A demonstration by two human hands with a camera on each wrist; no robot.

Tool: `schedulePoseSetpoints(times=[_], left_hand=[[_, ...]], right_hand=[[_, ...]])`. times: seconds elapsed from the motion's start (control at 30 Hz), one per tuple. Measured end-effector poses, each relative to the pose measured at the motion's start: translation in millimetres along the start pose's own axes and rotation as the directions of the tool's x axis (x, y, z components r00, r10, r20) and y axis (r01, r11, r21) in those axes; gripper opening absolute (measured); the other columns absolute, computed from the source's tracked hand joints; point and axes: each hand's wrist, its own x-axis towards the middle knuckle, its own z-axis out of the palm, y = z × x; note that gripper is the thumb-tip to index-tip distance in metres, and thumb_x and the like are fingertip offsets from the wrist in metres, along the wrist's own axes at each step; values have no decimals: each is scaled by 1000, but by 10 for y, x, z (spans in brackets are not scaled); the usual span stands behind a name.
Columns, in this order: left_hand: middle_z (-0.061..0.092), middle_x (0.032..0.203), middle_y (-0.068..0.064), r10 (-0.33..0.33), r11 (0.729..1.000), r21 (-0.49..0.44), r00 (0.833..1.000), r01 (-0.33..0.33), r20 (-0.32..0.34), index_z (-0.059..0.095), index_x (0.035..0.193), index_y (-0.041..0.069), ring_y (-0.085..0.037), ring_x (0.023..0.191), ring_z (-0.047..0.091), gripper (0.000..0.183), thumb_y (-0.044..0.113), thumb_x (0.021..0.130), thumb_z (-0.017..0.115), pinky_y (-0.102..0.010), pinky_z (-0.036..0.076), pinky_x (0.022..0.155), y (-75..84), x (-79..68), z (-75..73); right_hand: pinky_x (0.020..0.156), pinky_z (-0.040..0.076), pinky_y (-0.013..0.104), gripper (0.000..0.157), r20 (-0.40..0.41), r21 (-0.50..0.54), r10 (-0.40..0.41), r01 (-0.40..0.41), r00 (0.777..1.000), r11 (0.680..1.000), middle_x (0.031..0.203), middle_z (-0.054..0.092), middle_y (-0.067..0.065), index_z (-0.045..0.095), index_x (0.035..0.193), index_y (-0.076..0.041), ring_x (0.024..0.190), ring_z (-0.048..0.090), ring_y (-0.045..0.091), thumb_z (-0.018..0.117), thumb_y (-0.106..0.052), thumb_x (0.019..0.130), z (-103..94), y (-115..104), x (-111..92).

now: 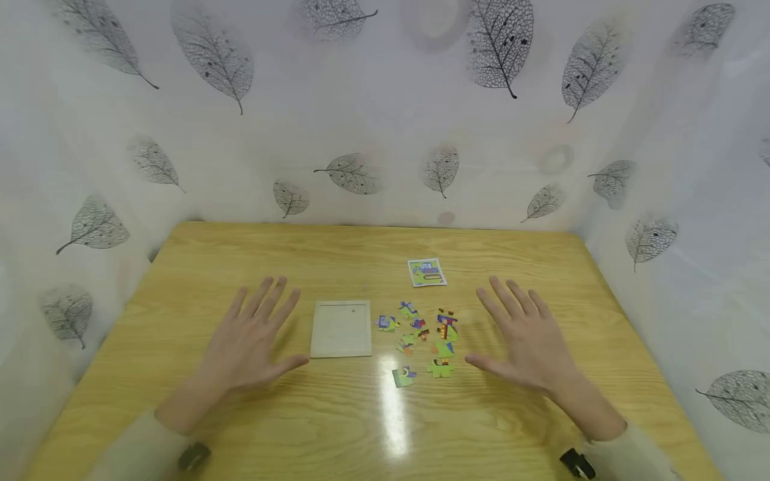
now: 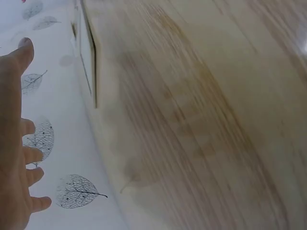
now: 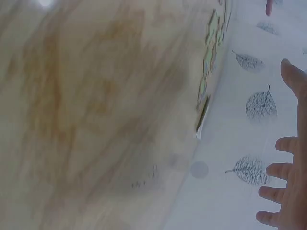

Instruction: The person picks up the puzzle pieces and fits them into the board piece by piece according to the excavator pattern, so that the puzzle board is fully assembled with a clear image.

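Fingers spread and holding nothing, my left hand (image 1: 246, 344) hovers left of a pale square puzzle tray (image 1: 341, 331). My right hand (image 1: 532, 344), spread the same way, is over the table to the right of several loose jigsaw pieces (image 1: 441, 369). These are green, purple, red and orange and lie scattered between the tray and the right hand. Behind them rests a small square picture card (image 1: 427, 272) with a green and purple picture. The left wrist view catches the left hand (image 2: 14, 143) and the tray edge-on (image 2: 88, 57); the right wrist view has the right hand (image 3: 292, 167) and the pieces edge-on (image 3: 208, 57).
A wood-grain table (image 1: 271, 434) carries everything, with a bright light reflection near its front middle. White cloth (image 1: 373, 100) printed with dark leaves rises behind the table and along both sides.
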Motion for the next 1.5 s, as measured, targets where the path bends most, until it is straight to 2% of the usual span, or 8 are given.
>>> schedulePoseSetpoints(times=[0.13, 0.27, 0.47, 0.57, 0.87, 1.07, 1.3, 1.5], left_hand=[[34, 171, -20, 46, 999, 0, 999, -46, 16, 37, 164, 12, -44, 157, 36, 105, 85, 90, 49, -67, 31, 126, -52, 24, 78], [41, 169, -18, 83, 996, -24, 996, -82, 43, 40, 162, 9, -43, 155, 41, 103, 81, 90, 55, -66, 38, 123, -84, 65, 156], [45, 167, -16, 116, 992, -62, 986, -109, 116, 39, 163, 7, -41, 155, 41, 99, 75, 94, 58, -64, 38, 124, -96, 131, 239], [45, 167, -16, 123, 991, -72, 980, -113, 158, 39, 163, 7, -40, 156, 41, 94, 72, 96, 57, -61, 37, 126, -95, 150, 277], [47, 165, -16, 131, 987, -116, 968, -108, 214, 43, 161, 6, -41, 155, 41, 91, 71, 98, 55, -61, 41, 123, -70, 217, 326], [45, 166, -17, 130, 986, -132, 955, -97, 267, 44, 160, 5, -42, 155, 41, 89, 69, 99, 55, -61, 43, 121, -63, 254, 326], [45, 166, -18, 127, 985, -146, 954, -90, 272, 43, 160, 5, -43, 154, 42, 89, 69, 100, 52, -63, 43, 119, -66, 262, 341], [44, 166, -18, 126, 985, -152, 951, -85, 284, 42, 161, 5, -43, 154, 41, 89, 70, 100, 52, -63, 43, 120, -69, 253, 347]], right_hand=[[119, 38, 68, 107, 22, 38, -49, 48, 999, 998, 169, 41, 15, 40, 163, -18, 151, 43, 44, 58, -87, 84, 74, -131, 16], [118, 43, 65, 97, 49, 94, -145, 140, 988, 986, 167, 45, 11, 45, 160, -17, 150, 45, 42, 65, -77, 88, 152, -256, 45], [114, 51, 57, 76, 110, 169, -326, 305, 939, 937, 154, 59, 9, 55, 153, -17, 143, 55, 36, 77, -54, 91, 238, -449, 136], [113, 53, 52, 68, 120, 194, -384, 358, 915, 913, 146, 65, 6, 59, 149, -17, 138, 60, 32, 79, -48, 92, 267, -549, 192], [109, 55, 38, 36, 181, 218, -489, 450, 854, 866, 132, 72, -8, 70, 135, -24, 125, 64, 16, 71, -33, 100, 372, -743, 295], [107, 57, 35, 28, 206, 206, -528, 491, 824, 847, 124, 74, -9, 75, 127, -24, 116, 65, 14, 73, -26, 99, 376, -821, 335], [98, 57, 31, 21, 169, 214, -543, 508, 823, 835, 109, 75, -9, 80, 116, -24, 102, 65, 11, 75, -28, 97, 394, -887, 356], [96, 56, 31, 25, 136, 253, -530, 487, 837, 836, 103, 75, -7, 79, 117, -22, 98, 67, 12, 77, -35, 95, 401, -973, 366]])
